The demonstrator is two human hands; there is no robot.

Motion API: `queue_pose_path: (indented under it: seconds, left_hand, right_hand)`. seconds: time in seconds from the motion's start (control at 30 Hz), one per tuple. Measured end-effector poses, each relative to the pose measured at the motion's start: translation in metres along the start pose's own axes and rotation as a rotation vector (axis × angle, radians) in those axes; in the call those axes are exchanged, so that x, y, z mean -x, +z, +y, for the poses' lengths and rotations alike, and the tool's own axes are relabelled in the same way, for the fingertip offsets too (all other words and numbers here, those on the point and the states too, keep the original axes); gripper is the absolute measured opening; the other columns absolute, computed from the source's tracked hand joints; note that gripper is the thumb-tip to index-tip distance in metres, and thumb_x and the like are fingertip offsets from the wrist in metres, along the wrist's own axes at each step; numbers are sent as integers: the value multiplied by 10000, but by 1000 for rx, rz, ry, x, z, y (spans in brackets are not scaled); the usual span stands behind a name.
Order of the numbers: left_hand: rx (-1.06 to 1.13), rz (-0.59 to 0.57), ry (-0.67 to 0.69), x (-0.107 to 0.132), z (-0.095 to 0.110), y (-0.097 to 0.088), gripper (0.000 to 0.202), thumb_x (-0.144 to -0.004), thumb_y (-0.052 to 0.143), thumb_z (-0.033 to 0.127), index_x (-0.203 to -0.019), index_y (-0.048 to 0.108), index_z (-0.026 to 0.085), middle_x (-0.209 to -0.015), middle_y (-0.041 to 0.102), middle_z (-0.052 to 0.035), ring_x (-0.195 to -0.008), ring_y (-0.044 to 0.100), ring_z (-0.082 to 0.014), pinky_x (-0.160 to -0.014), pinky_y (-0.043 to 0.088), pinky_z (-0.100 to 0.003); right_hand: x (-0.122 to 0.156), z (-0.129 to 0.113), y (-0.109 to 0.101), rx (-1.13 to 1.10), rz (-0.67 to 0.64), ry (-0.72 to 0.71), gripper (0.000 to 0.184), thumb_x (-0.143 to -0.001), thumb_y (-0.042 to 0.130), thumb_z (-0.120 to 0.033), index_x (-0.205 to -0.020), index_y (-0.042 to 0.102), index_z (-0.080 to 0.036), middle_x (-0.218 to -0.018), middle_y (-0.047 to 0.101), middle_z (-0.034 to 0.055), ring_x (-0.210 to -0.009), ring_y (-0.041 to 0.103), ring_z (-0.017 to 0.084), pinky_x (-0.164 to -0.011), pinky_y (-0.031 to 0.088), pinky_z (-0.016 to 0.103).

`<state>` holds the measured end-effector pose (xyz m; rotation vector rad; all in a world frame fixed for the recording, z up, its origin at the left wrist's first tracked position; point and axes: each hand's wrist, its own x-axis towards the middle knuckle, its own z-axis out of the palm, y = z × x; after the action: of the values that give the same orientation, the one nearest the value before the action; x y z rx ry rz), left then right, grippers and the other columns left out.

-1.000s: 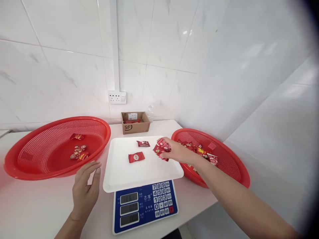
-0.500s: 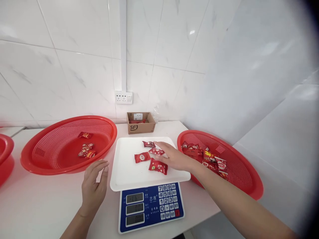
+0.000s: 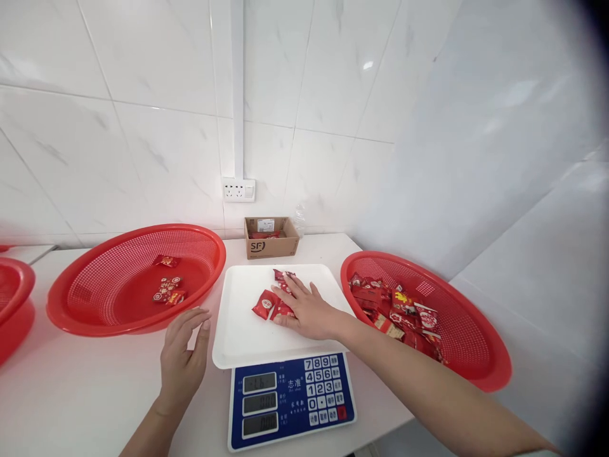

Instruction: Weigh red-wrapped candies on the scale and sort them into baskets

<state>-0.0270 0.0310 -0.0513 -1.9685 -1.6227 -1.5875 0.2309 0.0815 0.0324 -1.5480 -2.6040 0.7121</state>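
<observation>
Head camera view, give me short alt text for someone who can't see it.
A right hand lies flat over red candy packets on the white tray of a blue scale. The open left hand hovers beside the tray, and a red basket holding more packets stands to the right.

We see a cardboard box (image 3: 271, 237) against the tiled wall under a white socket (image 3: 238, 189), and another red basket's edge (image 3: 14, 298) at far left.

Surface: white counter (image 3: 85, 406) set against a tiled wall.
On it, left: two red mesh baskets (image 3: 137, 279).
Centre: blue scale (image 3: 290, 400).
Back: cardboard box (image 3: 271, 238).
Right: third red basket (image 3: 471, 355).
</observation>
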Motion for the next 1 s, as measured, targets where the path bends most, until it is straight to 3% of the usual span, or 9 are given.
queue_pose_path:
  seconds: [0.13, 0.2, 0.33, 0.53, 0.73, 0.87, 1.0]
  left_hand:
    - [-3, -2, 9, 0, 1, 0, 183, -867, 506, 301, -946, 633, 195, -960, 676, -92, -957, 620, -224, -776, 534, -350]
    - [-3, 1, 12, 0, 1, 0, 185, -866, 508, 302, -946, 634, 193, -957, 677, -94, -955, 620, -224, -764, 536, -343]
    - [-6, -15, 18, -1, 1, 0, 181, -863, 507, 295, -939, 632, 190, -955, 679, -97, -949, 619, -224, -754, 536, -340]
    - [12, -15, 12, 0, 1, 0, 176, -859, 510, 293, -935, 633, 193, -958, 677, -92, -947, 620, -223, -774, 531, -348]
    - [-13, -34, 3, 0, 1, 0, 218, -876, 483, 325, -932, 634, 179, -963, 676, -98, -942, 621, -221, -774, 537, -346]
    - [-1, -39, -5, 1, 0, 0, 222, -867, 492, 339, -938, 638, 187, -963, 681, -95, -944, 625, -225, -751, 546, -337]
    - [13, -33, -17, 1, -1, 1, 223, -863, 497, 346, -934, 640, 191, -958, 683, -94, -937, 629, -224, -745, 550, -333]
  right_hand:
    - [-11, -3, -4, 14, 16, 2, 836, -800, 306, -734, -1480, 184, -263, -1561, -22, 73, -1406, -88, 304, -1087, 10, 588]
    - [-16, -1, -3, 35, 12, -11, 814, -792, 311, -741, -1457, 264, -274, -1565, 8, 77, -1407, -72, 317, -1080, 26, 600]
    - [-23, 3, 0, 71, 57, -73, 769, -750, 454, -712, -1361, 446, -245, -1543, 145, 134, -1408, -5, 335, -1074, 25, 604]
    - [-24, 4, -3, 52, 121, -172, 712, -738, 607, -526, -1370, 407, -269, -1398, 409, 101, -1360, 231, 273, -1103, 49, 549]
    - [-18, 10, -6, -4, 166, -175, 679, -781, 562, -538, -1363, 437, -212, -1453, 351, 121, -1358, 247, 278, -1105, 188, 458]
    - [-12, 15, -4, -64, 198, -126, 467, -881, 441, -402, -1312, 497, -229, -1439, 397, 77, -1350, 295, 240, -1088, 259, 413]
    - [-11, 19, 2, -121, 249, -48, 449, -894, 373, -231, -1336, 447, -241, -1425, 416, 59, -1277, 415, 206, -1030, 354, 377]
